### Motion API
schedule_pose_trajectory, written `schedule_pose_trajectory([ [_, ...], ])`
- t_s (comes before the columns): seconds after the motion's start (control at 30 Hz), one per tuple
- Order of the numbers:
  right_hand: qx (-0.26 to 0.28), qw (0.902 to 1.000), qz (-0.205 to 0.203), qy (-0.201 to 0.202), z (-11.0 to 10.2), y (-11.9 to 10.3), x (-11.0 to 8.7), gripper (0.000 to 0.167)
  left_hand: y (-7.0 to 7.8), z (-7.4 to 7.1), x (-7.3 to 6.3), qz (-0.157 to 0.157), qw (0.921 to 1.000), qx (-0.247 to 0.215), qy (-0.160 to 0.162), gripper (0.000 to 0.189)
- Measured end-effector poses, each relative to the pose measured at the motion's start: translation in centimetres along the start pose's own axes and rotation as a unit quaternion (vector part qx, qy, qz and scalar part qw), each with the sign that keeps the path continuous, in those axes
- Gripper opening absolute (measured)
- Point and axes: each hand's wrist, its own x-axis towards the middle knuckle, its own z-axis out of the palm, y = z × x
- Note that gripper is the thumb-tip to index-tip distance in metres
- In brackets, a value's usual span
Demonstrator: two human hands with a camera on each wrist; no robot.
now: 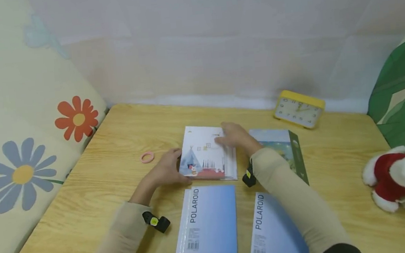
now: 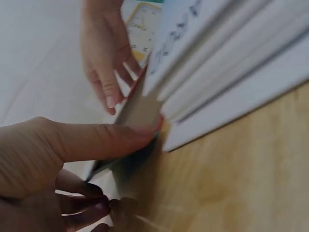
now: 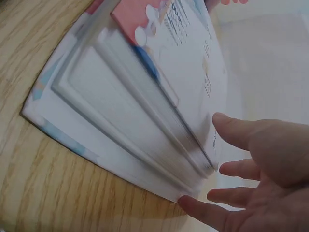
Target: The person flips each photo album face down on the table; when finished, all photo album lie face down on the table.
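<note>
A: Which step is in hand?

B: The album [image 1: 206,154] lies on the table [image 1: 97,200], mid-table, just beyond two blue Polaroid albums [image 1: 209,222]. The left hand [image 1: 168,169] grips its left edge; in the left wrist view the thumb [image 2: 96,140] presses on the cover while the fingers curl beneath. The right hand [image 1: 236,137] rests on the upper right corner with fingers apart and nearly straight; the right wrist view shows its fingertips [image 3: 193,203] at the fanned page edges. By appearance, the cover is being lifted or the pages squared.

A: What does the next move call for?

B: Probably a steady hold at the left edge while the right fingertips get under the cover or page block; the leaves are stiff and many, so they may slip back.

A: How is the album oriented?

B: Its long axis runs away from the person, tilted slightly to the right. The red lower band of the cover faces the person, and the loose page edges face right.

A: What else is present?

B: A green-spined book [image 1: 287,147] just right of it, a clock [image 1: 298,109], a pink ring [image 1: 147,157], and a plush toy [image 1: 398,179].
</note>
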Motion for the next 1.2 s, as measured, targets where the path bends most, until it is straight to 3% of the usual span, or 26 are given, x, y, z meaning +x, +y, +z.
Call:
schedule_pose_trajectory([
  [0.13,-0.025,0.9992,-0.027,0.018,0.0,-0.1,-0.2,0.044,0.3,0.6,0.4,0.008,0.9997,-0.007,0.021,0.081],
  [0.23,-0.012,0.9993,-0.028,0.021,-0.1,0.1,-0.6,0.057,0.9,0.9,0.7,0.013,0.9989,-0.045,0.005,0.085],
  [0.37,0.049,0.9983,-0.018,0.024,0.1,-0.1,-0.8,0.069,1.9,0.7,0.9,0.018,0.9935,-0.110,-0.022,0.097],
  [0.5,0.135,0.9906,-0.013,0.019,0.4,-0.9,-0.6,0.076,3.2,-0.4,0.6,0.036,0.9790,-0.198,-0.030,0.098],
  [0.6,0.224,0.9743,-0.010,0.014,0.2,-1.5,-0.3,0.076,4.4,-1.3,0.3,0.070,0.9674,-0.242,-0.029,0.094],
  [0.7,0.306,0.9521,-0.004,0.007,-0.3,-2.5,-0.3,0.077,5.7,-2.0,0.2,0.106,0.9685,-0.224,-0.019,0.089],
  [0.8,0.370,0.9287,0.018,-0.008,-1.1,-3.2,-0.4,0.080,7.2,-2.5,0.1,0.130,0.9765,-0.171,-0.017,0.084],
  [0.9,0.436,0.8991,0.036,-0.024,-1.5,-3.3,-0.5,0.076,8.6,-2.9,0.3,0.149,0.9825,-0.109,-0.021,0.081],
  [1.03,0.508,0.8601,0.041,-0.006,-1.5,-2.5,-0.6,0.065,10.0,-2.6,1.1,0.160,0.9863,-0.032,-0.024,0.075],
  [1.13,0.524,0.8492,0.061,0.017,-1.0,-1.9,-0.7,0.058,10.3,-1.7,1.5,0.161,0.9865,0.006,-0.029,0.069],
  [1.2,0.523,0.8485,0.079,0.024,-0.5,-1.6,-0.7,0.054,10.1,-1.2,1.4,0.158,0.9868,0.013,-0.030,0.067],
])
